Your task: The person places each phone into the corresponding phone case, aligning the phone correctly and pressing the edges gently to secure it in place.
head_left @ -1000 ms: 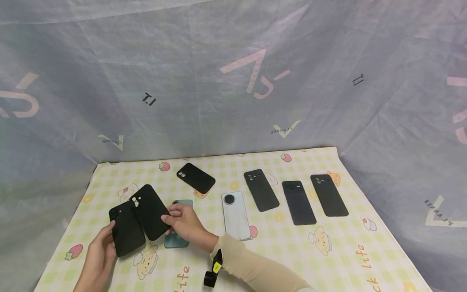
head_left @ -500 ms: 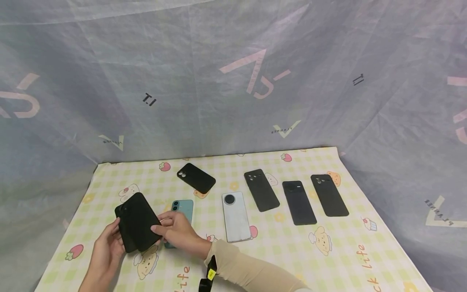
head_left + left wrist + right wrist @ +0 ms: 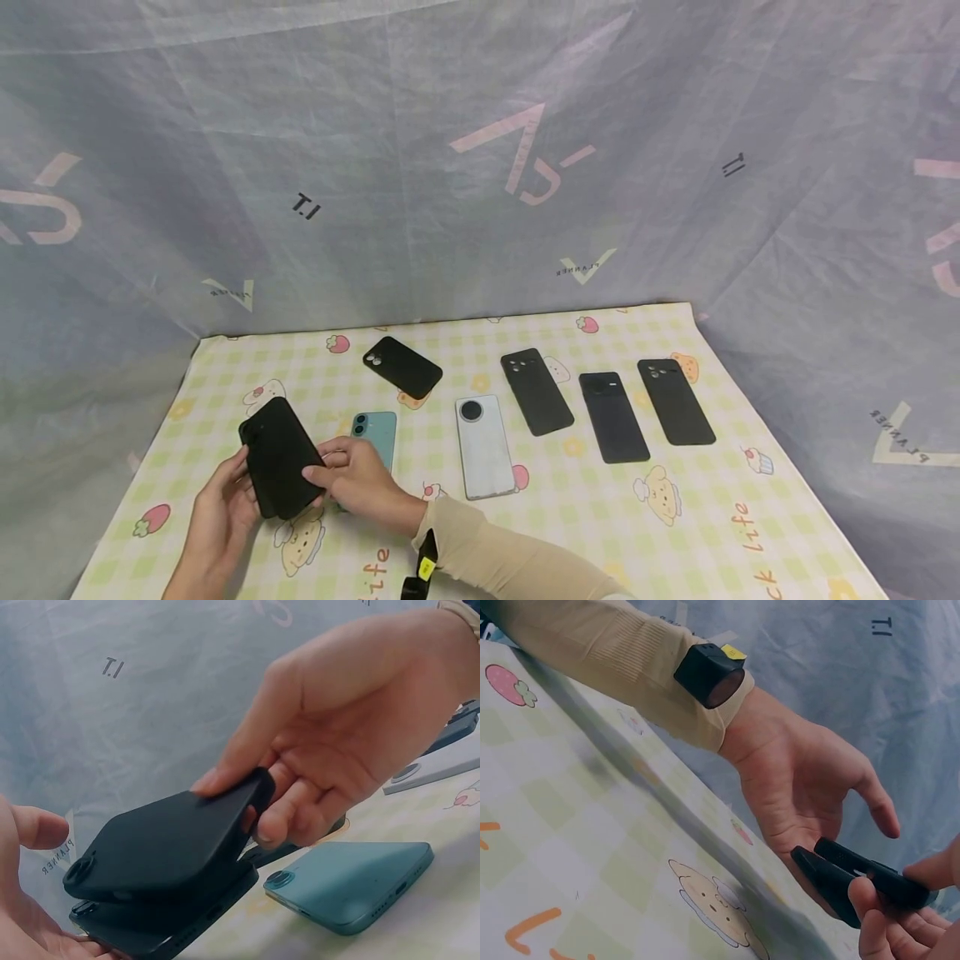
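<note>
In the left wrist view, my right hand [image 3: 337, 735] pinches a matte black phone case [image 3: 169, 840] by one end. The case sits tilted over a black phone [image 3: 176, 930], whose lower edge and speaker holes show beneath it. My left hand [image 3: 221, 517] supports that phone from the left, fingers under it and thumb at its side. In the head view the case hides most of the phone, with only a dark strip along the left. A teal phone [image 3: 378, 437] lies just behind my right hand, partly covered by it.
A black case [image 3: 402, 367] lies at the back. Toward the right are a white phone [image 3: 486, 454], another black case [image 3: 537, 392], a dark blue phone [image 3: 615, 421] and a further black case [image 3: 677, 402]. A patterned cloth [image 3: 562, 533] covers the table; grey fabric [image 3: 480, 167] hangs behind.
My right hand has moved left, bringing the case from beside the black phone to over it. The left hand has shifted slightly right and up; the teal phone shows more.
</note>
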The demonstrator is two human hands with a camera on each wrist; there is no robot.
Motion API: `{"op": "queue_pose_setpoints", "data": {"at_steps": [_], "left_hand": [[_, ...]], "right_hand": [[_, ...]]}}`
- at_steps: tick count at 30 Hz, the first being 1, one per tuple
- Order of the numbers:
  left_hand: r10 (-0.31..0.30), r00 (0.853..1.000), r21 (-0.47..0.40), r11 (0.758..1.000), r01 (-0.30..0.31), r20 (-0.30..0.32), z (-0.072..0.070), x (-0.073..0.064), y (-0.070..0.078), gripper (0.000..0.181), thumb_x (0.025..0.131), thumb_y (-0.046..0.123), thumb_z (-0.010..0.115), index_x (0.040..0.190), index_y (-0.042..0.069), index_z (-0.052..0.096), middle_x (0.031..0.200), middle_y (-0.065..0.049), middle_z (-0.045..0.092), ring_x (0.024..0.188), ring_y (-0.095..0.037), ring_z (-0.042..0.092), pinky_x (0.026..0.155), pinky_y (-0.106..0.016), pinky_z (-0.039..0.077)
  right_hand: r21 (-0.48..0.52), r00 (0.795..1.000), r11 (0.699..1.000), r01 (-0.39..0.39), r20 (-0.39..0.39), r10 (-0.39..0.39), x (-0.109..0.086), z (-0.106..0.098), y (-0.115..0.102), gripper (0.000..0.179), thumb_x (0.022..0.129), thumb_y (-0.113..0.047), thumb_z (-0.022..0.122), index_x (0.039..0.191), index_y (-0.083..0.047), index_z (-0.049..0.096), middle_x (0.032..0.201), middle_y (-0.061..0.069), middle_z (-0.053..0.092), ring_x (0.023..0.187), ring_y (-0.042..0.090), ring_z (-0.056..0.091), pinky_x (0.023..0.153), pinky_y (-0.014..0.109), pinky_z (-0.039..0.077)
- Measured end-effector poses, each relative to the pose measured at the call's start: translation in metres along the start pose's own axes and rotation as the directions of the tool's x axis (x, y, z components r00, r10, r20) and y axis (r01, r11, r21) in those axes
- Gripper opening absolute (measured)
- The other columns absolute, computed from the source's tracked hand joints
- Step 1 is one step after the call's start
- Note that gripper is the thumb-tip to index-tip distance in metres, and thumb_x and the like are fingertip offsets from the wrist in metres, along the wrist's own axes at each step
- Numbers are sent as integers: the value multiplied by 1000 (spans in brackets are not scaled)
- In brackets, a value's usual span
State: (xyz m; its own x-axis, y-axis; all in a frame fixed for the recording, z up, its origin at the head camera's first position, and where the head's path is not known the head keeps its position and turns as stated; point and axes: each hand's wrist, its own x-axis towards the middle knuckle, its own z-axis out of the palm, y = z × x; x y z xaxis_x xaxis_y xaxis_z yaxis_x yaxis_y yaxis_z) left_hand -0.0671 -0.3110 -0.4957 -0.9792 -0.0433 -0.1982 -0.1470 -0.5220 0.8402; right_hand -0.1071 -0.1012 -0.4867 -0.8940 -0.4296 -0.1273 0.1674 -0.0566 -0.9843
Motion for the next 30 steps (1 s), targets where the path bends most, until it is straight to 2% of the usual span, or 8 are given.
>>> {"op": "queue_pose_setpoints", "data": {"at_steps": [5, 7, 10, 13, 18, 22, 24, 30], "left_hand": [[-7, 1000, -3, 1000, 7, 7, 2, -1, 0, 27, 118, 28, 41, 120, 24, 69, 109, 5, 71, 97, -9, 74, 82, -25, 61], [-10, 1000, -9, 1000, 10, 9, 3, -2, -1, 27, 118, 28, 42, 121, 24, 68, 110, 6, 70, 97, -9, 74, 82, -26, 61], [-7, 1000, -24, 1000, 8, 23, 4, -2, -1, 28, 119, 27, 41, 122, 24, 69, 111, 5, 71, 98, -10, 74, 83, -26, 62], [0, 999, -35, 999, 1, 33, 4, -3, -2, 29, 119, 27, 41, 123, 23, 69, 112, 5, 71, 99, -10, 74, 83, -27, 62], [-15, 1000, 18, 1000, 15, 5, 5, -4, -2, 24, 118, 31, 42, 125, 26, 64, 114, 8, 70, 101, -8, 73, 85, -25, 61], [-22, 1000, 33, 999, 22, -1, 5, -4, -2, 21, 118, 32, 42, 128, 27, 60, 116, 9, 68, 102, -7, 72, 86, -24, 60], [-16, 1000, 25, 1000, 16, 12, 5, -4, -3, 21, 118, 31, 41, 129, 26, 59, 117, 8, 67, 103, -8, 72, 85, -24, 60], [-17, 999, 18, 1000, 16, 32, 5, -4, -4, 22, 119, 30, 39, 134, 26, 55, 119, 9, 66, 104, -8, 72, 85, -24, 59]], "right_hand": [[-24, 1000, 1000, 7, 0, -7, 1, 1, 3, 15, 98, -5, 77, 112, -6, 72, 85, -4, 75, 65, 26, 72, 53, 20, 48], [-46, 1000, 999, 23, 6, -23, 2, 1, 5, 15, 98, -5, 77, 111, -5, 71, 84, -7, 72, 63, 21, 71, 53, 20, 51], [-136, 996, 987, 84, 20, -82, 3, -1, 9, 16, 98, -7, 79, 111, -3, 70, 81, -11, 68, 61, 3, 60, 56, 16, 49], [-299, 985, 939, 170, 30, -169, 3, -5, 11, 17, 98, -13, 81, 110, -5, 72, 81, -14, 63, 61, -4, 52, 58, 13, 46], [-534, 947, 791, 298, 65, -313, 2, -9, 11, 22, 99, -22, 81, 115, -7, 76, 85, -13, 60, 65, -8, 50, 60, 10, 45], [-624, 912, 686, 374, 112, -395, 3, -10, 11, 27, 101, -22, 79, 120, -4, 76, 90, -9, 60, 70, -9, 49, 64, 5, 44], [-635, 903, 666, 390, 125, -410, 4, -11, 12, 28, 101, -21, 79, 122, -2, 76, 93, -7, 61, 72, -9, 50, 65, 4, 44], [-630, 905, 670, 392, 136, -402, 5, -11, 14, 30, 101, -22, 80, 123, -2, 76, 96, -5, 63, 77, -5, 55, 68, 5, 45]]}}
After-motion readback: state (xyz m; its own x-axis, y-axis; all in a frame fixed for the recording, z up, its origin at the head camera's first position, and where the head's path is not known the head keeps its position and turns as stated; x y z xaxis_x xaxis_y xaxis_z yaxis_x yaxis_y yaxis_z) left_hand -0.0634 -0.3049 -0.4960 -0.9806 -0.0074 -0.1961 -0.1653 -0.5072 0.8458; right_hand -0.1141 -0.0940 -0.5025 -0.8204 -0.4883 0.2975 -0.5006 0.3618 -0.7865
